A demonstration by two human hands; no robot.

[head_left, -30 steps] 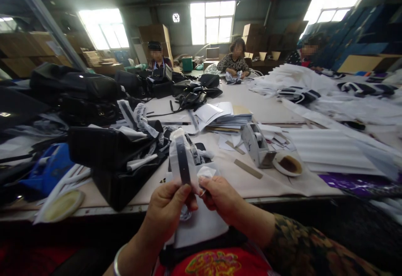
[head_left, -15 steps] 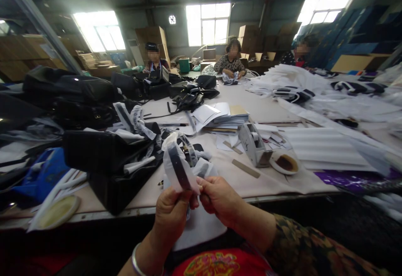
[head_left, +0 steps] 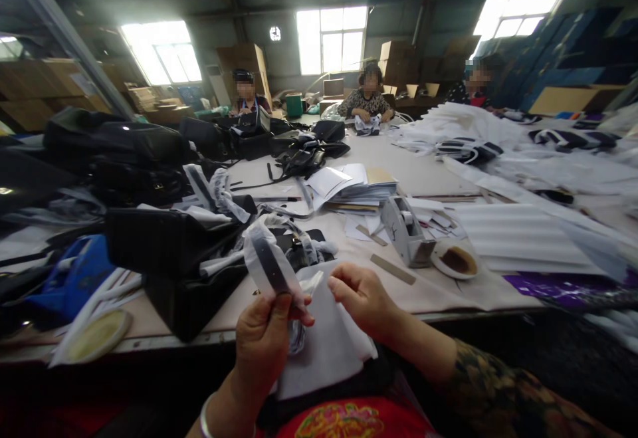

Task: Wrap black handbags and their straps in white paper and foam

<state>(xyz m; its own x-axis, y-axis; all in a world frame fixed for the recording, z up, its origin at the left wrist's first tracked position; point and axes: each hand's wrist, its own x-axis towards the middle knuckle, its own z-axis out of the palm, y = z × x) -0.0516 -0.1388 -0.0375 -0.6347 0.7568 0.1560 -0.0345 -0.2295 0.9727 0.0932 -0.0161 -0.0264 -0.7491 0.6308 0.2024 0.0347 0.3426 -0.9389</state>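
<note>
My left hand (head_left: 264, 331) pinches a black strap (head_left: 269, 265) sheathed in thin white wrapping paper. The strap rises above the thumb, loops away over the table, and its wrapped lower part hangs below my fingers. To the right, apart from the strap, my right hand (head_left: 363, 298) has its fingers curled and pressed together; anything between them is hidden. Under both hands lies a white sheet (head_left: 323, 338) over my lap and the table's edge. Close by on the left, a black bag (head_left: 149, 242) rests on the table with white paper at its opening.
Right of centre stand a grey tape dispenser (head_left: 406, 235) and a small dish of brown stuff (head_left: 454, 260). Behind them lies a stack of papers (head_left: 356, 189). A blue dispenser (head_left: 80, 272) and a yellowish round dish (head_left: 97, 336) sit left. Several people work across the table (head_left: 383, 159).
My right hand has come off the wrapped strap and moved a little right. My left hand, still holding the strap, has shifted slightly left and down. More of the white sheet shows.
</note>
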